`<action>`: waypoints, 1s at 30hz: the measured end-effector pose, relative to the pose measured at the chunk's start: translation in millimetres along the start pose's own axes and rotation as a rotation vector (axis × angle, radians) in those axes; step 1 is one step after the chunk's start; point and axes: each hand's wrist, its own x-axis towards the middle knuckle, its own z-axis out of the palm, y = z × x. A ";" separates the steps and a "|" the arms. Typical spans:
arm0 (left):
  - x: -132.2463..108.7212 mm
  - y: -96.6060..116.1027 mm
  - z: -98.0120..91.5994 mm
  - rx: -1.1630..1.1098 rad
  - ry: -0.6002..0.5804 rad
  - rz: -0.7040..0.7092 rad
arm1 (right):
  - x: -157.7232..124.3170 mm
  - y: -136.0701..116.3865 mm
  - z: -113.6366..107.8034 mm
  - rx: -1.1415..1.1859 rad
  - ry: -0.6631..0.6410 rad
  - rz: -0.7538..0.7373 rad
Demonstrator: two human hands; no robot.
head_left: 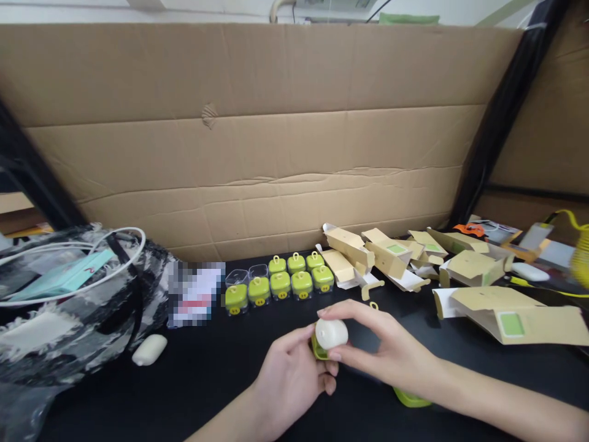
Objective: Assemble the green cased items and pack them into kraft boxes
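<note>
White piece [332, 334]: it is on the near side of the green-lidded boxes [280, 283], against a green part [321, 354]; I seem to pinch it across its sides so that its end is uncovered.
Right hand [396, 345]: forefinger above and thumb below are clamped on the white piece.
Left hand [293, 371]: half curled, it grips the green part, perhaps to make it steady; my hands are close together.
Green piece [411, 398]: nearer than the boxes and to their right, partly hidden by my right forearm.
Spare white piece [150, 350]: loose, nearer than the boxes and to their left.
Boxes: in rows, maybe for easy counting.
Unfolded cartons [389, 256]: right of the boxes, probably put aside.
Cardboard wall [267, 141]: behind the boxes.
</note>
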 end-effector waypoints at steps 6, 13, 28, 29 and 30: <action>0.7 -3.2 3.1 -0.031 0.021 0.039 | -2.7 6.4 4.3 -0.190 -0.003 -0.175; 0.2 -2.8 3.5 0.002 0.046 -0.021 | -3.6 2.6 4.6 -0.220 -0.005 -0.183; -0.5 -7.7 6.5 -0.033 0.067 -0.068 | -0.8 -1.6 6.2 -0.188 -0.117 -0.056; -0.7 -8.3 6.7 -0.028 0.070 -0.072 | -0.8 -2.5 6.3 -0.201 -0.121 -0.035; -0.8 -9.1 7.1 -0.020 0.074 -0.071 | -0.8 -3.7 6.7 -0.224 -0.118 -0.018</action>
